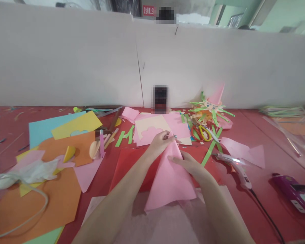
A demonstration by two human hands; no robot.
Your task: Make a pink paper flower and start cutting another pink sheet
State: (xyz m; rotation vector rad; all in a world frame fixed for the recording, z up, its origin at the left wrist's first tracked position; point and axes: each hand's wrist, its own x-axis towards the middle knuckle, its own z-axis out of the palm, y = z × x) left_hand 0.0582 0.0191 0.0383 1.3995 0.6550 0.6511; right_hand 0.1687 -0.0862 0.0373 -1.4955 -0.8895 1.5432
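A sheet of pink paper rolled into a cone (pixel 173 183) is held up over the table, its point away from me and its wide end toward me. My left hand (pixel 160 142) pinches it near the point. Lower on its right side, my right hand (pixel 189 162) grips it, with some fingers hidden behind the paper. Beneath the cone lies a red sheet (pixel 127 162). Just beyond my hands are pink and cream papers (pixel 152 125), one with a scalloped cut edge.
Right of my hands lie a glue gun (pixel 234 161), scissors (pixel 202 133), pink offcuts (pixel 244 150) and a purple device (pixel 295 193). A finished-looking pink cone hat (pixel 215 98) with green strips stands behind. Orange sheets (pixel 53 200) and a white cable (pixel 38 200) cover the left. A white partition (pixel 91 64) closes the back.
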